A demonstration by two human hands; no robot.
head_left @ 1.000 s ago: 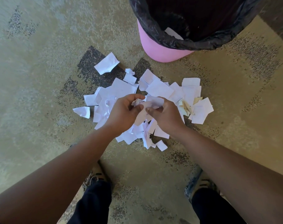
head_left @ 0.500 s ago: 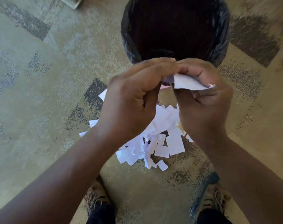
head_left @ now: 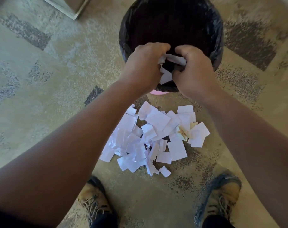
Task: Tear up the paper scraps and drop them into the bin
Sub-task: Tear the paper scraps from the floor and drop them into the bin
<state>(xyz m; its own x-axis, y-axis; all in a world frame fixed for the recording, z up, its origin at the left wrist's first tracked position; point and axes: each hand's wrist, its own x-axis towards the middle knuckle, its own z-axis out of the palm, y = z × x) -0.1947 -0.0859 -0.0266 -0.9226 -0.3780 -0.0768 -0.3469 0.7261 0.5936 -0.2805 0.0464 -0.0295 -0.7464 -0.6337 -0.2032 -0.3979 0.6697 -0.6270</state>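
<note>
Both hands, left hand (head_left: pixel 142 68) and right hand (head_left: pixel 195 71), pinch a white torn paper scrap (head_left: pixel 167 75), partly hiding it, over the black-bagged round bin (head_left: pixel 218 35) at twelve o'clock.

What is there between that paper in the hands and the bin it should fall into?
Nothing visible. The left hand and right hand pinch the paper over the open mouth of the bin, near its front rim. Below the paper is only the dark inside of the black liner. The pile of scraps lies on the floor, outside the bin.
</note>
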